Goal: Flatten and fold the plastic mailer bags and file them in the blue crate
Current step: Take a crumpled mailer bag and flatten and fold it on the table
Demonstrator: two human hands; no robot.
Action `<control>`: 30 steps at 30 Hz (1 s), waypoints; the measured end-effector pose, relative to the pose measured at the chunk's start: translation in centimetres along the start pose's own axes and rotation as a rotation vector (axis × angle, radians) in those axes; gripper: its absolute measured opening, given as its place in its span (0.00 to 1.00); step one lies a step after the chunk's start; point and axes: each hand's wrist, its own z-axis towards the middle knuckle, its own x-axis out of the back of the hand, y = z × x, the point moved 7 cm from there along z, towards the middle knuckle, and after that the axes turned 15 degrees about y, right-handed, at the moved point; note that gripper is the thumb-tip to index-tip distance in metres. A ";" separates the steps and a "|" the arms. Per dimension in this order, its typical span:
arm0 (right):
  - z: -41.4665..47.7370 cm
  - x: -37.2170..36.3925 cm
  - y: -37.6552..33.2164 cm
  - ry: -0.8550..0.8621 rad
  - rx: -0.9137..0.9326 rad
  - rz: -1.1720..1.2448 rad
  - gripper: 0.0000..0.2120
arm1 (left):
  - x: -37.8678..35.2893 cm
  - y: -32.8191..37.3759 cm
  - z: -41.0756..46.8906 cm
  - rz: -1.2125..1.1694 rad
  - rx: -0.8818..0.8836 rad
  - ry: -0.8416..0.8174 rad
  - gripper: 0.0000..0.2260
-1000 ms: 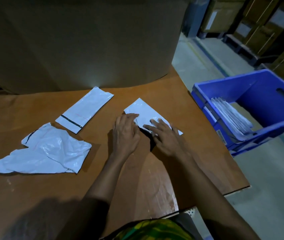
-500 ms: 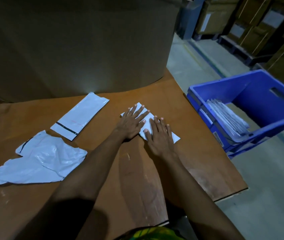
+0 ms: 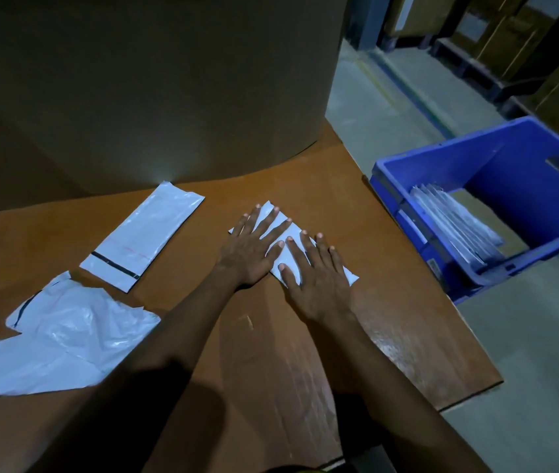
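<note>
Slick plastic mailer (image 3: 292,233) lies on the desk (image 3: 271,336) beneath both flat, spread hands, left (image 3: 249,249) and right (image 3: 315,278); lifting pressure early could let the fold spring open.

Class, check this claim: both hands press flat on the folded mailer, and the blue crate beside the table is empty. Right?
Not quite. The head view shows filed mailers standing in the blue crate. The left hand and right hand do press flat on the folded mailer.
</note>
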 end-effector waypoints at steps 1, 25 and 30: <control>0.0 -0.1 -0.1 -0.013 0.008 0.001 0.29 | -0.1 -0.1 0.0 0.008 0.012 -0.014 0.26; 0.3 0.7 3.2 0.104 -0.022 -0.156 0.29 | -0.3 6.0 -5.5 0.131 0.325 0.131 0.27; 1.4 0.1 3.4 0.103 -0.040 -0.165 0.29 | -0.7 5.7 -4.8 0.138 0.383 0.099 0.27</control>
